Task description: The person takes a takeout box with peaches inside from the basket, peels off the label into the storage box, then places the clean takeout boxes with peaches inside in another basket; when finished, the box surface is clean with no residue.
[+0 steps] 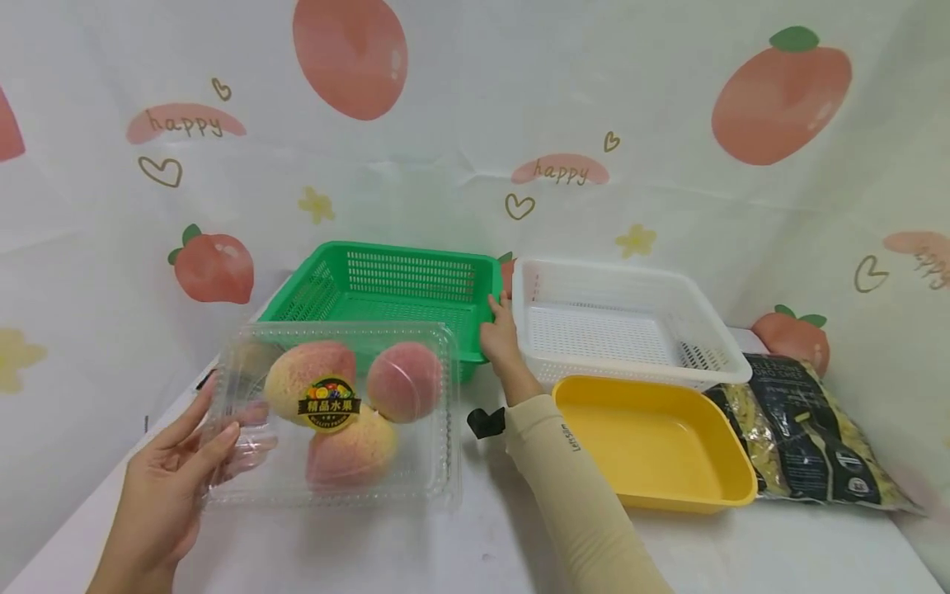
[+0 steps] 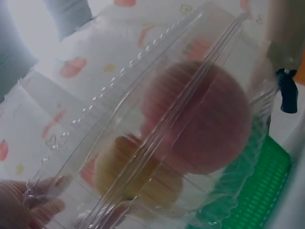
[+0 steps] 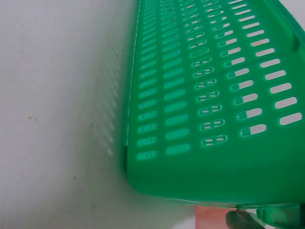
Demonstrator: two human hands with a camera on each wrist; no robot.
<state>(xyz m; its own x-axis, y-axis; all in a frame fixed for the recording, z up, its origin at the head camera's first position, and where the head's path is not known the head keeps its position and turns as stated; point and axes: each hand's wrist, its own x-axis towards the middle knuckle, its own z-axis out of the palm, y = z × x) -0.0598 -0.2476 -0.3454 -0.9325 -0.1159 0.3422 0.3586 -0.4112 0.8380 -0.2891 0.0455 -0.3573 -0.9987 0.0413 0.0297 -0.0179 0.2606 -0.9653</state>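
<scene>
My left hand (image 1: 166, 470) grips the left side of a clear plastic fruit box (image 1: 416, 478), raised in front of the green basket. Inside lie several yellow-and-pink peaches (image 1: 352, 450), and the lid carries a round black-and-gold label (image 1: 329, 404). In the left wrist view, two peaches (image 2: 205, 119) show through the ribbed plastic. My right hand (image 1: 505, 334) holds the right rim of the green slotted basket (image 1: 408, 309). Only a fingertip (image 3: 238, 219) appears in the right wrist view, below the slotted wall of the basket.
A white slotted basket (image 1: 631, 371) stands right of the green one, a yellow tray (image 1: 653, 445) before it. At far right lies a black-and-clear bag (image 1: 809, 429) of yellowish pieces. A white sheet with peach prints (image 1: 445, 198) hangs behind the white table (image 1: 475, 544).
</scene>
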